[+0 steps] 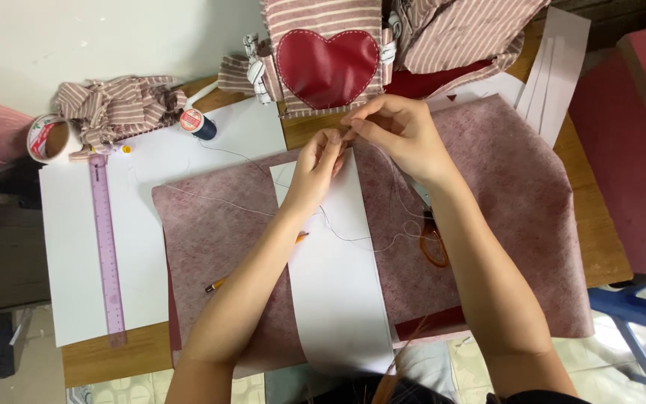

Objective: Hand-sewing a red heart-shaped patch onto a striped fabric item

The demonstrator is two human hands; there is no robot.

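Left hand and right hand pinch thin white thread (fingertips meeting) above a wooden tabletop, dusty-pink felt sheet beneath.

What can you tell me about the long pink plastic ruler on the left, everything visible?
The long pink translucent plastic ruler is a narrow flat strip with fine graduation marks along one edge. It lies flat, running nearly straight toward the table's near edge. Most of it rests on the large white paper sheet; its near end passes the sheet onto the bare wooden tabletop. Its far end sits beside the striped fabric bundle. Neither hand touches it.
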